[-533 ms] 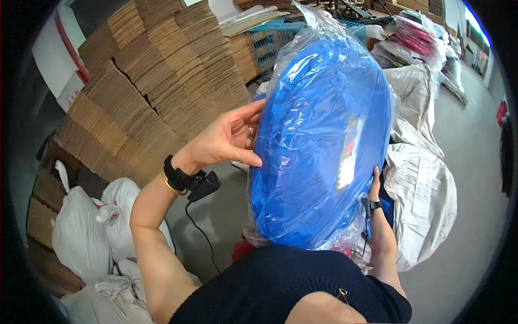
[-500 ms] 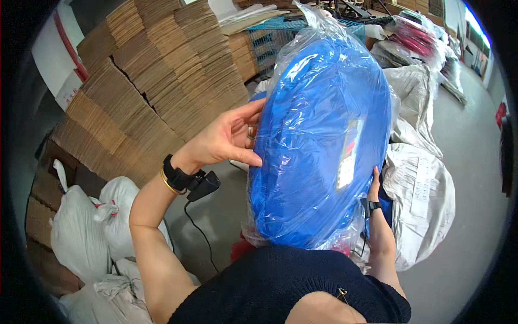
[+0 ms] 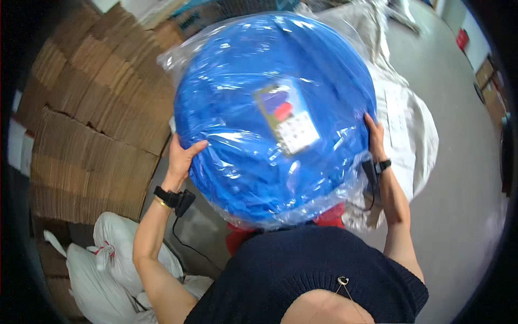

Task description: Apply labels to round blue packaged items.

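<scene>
A large round blue fabric bundle (image 3: 237, 113), flat like a folded pop-up tent, is wrapped in clear plastic and held up in front of my chest. A printed card (image 3: 287, 116) with a white lower part lies under the plastic near its middle. On the left rim my left hand (image 3: 183, 156) grips the bundle, thumb on top and fingers hidden beneath. My right hand (image 3: 375, 135) clasps the opposite rim, its thumb on the near face and the other fingers mostly out of sight. Loose plastic (image 3: 181, 56) sticks out at the upper left.
Tall stacks of flattened cardboard (image 3: 102, 135) stand to the left. Tied white sacks (image 3: 116, 251) lie at the lower left. A big white woven sack (image 3: 418, 135) is just right of the bundle, with grey floor (image 3: 458, 178) beyond. A blue crate (image 3: 226, 15) stands behind.
The bundle has turned from a tilted, narrow view to its full round face toward me. My left hand has moved down and left, closing on the rim; my right hand still holds.
</scene>
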`<state>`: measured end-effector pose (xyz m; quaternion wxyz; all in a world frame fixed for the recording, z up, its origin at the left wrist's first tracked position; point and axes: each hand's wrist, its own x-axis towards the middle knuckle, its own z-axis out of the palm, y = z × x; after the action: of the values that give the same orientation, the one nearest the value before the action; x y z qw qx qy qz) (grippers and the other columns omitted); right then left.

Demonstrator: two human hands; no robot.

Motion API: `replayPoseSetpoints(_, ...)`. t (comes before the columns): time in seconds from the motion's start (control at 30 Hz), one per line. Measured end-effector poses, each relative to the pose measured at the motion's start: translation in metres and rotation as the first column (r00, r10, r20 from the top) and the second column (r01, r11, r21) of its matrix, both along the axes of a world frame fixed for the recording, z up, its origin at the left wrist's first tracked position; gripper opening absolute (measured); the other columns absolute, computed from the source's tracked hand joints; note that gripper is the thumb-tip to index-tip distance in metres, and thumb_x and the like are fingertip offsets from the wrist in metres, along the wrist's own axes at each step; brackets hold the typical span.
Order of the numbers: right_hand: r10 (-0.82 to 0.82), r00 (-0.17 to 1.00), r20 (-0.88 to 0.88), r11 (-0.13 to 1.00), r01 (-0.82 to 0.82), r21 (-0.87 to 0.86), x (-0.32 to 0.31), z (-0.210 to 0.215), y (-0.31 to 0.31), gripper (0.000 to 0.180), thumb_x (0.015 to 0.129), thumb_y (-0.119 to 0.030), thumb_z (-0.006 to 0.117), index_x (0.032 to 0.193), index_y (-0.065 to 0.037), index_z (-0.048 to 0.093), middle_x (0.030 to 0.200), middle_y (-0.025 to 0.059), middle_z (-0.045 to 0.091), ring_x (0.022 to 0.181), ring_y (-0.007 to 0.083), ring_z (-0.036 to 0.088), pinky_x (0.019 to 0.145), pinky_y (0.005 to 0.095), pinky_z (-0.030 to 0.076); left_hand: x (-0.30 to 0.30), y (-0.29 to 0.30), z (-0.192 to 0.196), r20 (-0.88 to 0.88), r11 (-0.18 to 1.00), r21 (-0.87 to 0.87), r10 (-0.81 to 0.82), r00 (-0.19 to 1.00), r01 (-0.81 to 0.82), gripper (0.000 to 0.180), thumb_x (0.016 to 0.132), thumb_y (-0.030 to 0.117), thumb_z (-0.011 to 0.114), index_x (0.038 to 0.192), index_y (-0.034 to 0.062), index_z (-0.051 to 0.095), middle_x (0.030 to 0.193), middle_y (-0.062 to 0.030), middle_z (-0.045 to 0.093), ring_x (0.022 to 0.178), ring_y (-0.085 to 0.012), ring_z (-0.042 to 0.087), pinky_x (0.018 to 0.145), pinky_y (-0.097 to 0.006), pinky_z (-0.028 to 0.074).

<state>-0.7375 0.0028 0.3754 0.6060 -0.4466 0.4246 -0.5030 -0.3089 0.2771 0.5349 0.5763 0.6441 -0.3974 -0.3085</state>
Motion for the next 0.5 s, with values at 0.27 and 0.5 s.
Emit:
replayPoseSetpoints(0.27, 0.184, 0.944, -0.274, 0.978, -0.205, -0.047, -0.019, 0.017, 0.034, 0.048, 0.071, -0.015, 0.071, 0.11, 0.005, 0.051, 0.097, 0.0104, 0.06, 0.081, 0.0147, 0.058, 0.073, 0.0256, 0.047, 0.006, -0.006, -0.132, -0.232, 0.989, 0.093, 0.137, 0.963, -0.119, 0.045, 0.076, 0.006, 0.064, 0.116, -0.0033, 0.045, 0.109, -0.0129, 0.054, 0.095, -0.0216, 0.054, 0.084, -0.033, 0.044)
replayPoseSetpoints(0.5, 0.509, 0.814, -0.281, 0.858, -0.457, 0.233, -0.039, -0.022, 0.111, 0.093, 0.063, -0.027, 0.08, 0.132, 0.003, 0.025, 0.129, 0.0153, 0.038, 0.12, 0.022, 0.033, 0.102, 0.0323, 0.026, 0.001, 0.014, -0.124, -0.224, 0.983, 0.169, 0.108, 0.969, -0.07, 0.047, 0.081, 0.012, 0.059, 0.121, -0.0051, 0.04, 0.112, -0.0155, 0.051, 0.096, -0.0234, 0.053, 0.085, -0.035, 0.044)
